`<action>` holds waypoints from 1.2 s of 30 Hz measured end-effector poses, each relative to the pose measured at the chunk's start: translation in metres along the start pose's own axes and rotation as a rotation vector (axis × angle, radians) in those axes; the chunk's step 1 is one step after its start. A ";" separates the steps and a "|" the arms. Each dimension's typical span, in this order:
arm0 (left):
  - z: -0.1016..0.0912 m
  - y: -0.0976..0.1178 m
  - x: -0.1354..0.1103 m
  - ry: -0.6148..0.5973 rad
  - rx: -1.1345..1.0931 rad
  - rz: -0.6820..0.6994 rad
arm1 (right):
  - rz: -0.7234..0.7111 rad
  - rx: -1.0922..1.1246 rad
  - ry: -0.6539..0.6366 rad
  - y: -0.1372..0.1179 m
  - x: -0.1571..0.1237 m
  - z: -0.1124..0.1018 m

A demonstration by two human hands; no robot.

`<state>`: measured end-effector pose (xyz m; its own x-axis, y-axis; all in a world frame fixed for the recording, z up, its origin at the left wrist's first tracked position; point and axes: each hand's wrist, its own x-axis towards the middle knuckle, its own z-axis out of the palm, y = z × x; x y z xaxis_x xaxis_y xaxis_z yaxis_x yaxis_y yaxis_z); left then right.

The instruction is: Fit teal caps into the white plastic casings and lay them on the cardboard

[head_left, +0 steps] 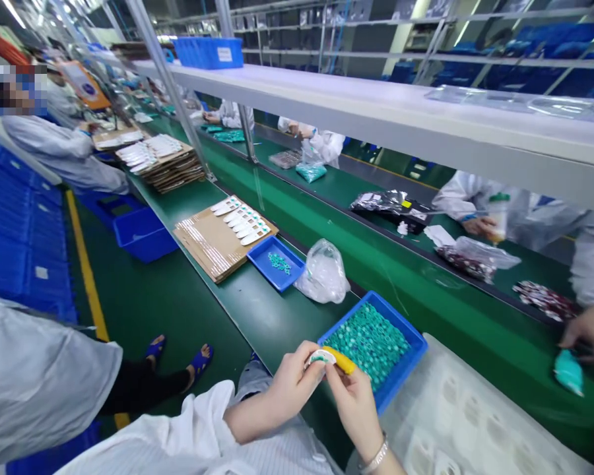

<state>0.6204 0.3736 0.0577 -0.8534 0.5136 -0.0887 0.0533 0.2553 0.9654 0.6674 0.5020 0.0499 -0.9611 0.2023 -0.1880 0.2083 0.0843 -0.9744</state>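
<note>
White and small, a flat plastic piece (321, 357) sits pinched between both hands, right at the near edge of the green work table (257, 316). The left hand (292, 382) curls around it from the left, its fingers closed on the piece to keep it steady. The right hand (354, 399) presses on it from the other side, and one finger wears a yellow rubber cover (340, 360), likely so the finger grips well. Both hands are held up close to the body, where the eyes can see the tiny part.

Just beside the hands is a blue tray (410, 340) full of little teal parts (371, 340), near enough to reach without stretching. A clear plastic sheet with moulded pockets (455, 415) lies just to the right of that tray. Farther along the table are a crumpled clear bag (323, 272), a smaller blue tray (267, 254) with a few teal parts, and a cardboard sheet (212, 241) with white pieces laid in a row.

Across the green belt (426, 284), another person's hand (591, 333) rests near a teal thing (569, 371).
</note>
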 end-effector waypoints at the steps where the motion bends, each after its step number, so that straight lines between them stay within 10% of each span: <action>1: -0.014 -0.010 0.008 0.008 0.002 -0.016 | 0.005 -0.003 -0.004 0.000 0.014 0.013; 8: -0.132 -0.061 0.072 -0.080 -0.048 -0.065 | 0.107 0.019 -0.033 -0.019 0.114 0.117; 12: -0.214 -0.083 0.111 -0.032 0.014 -0.121 | 0.089 -0.179 -0.002 -0.040 0.154 0.139; 18: -0.374 -0.146 0.220 0.332 0.741 -0.091 | 0.143 -0.700 0.672 -0.041 0.204 0.050; 23: -0.477 -0.177 0.294 0.315 0.892 -0.164 | 0.325 -1.037 0.398 -0.008 0.249 -0.020; 28: -0.513 -0.195 0.315 0.252 0.979 -0.252 | 0.182 -1.155 0.257 0.011 0.275 -0.014; 36: -0.511 -0.180 0.292 0.215 1.157 -0.308 | 0.203 -1.094 0.247 -0.013 0.261 0.018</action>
<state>0.0969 0.0588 -0.0171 -0.9745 0.1845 -0.1275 0.1706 0.9789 0.1125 0.4110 0.5365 0.0113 -0.8550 0.4856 -0.1823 0.5185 0.8093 -0.2759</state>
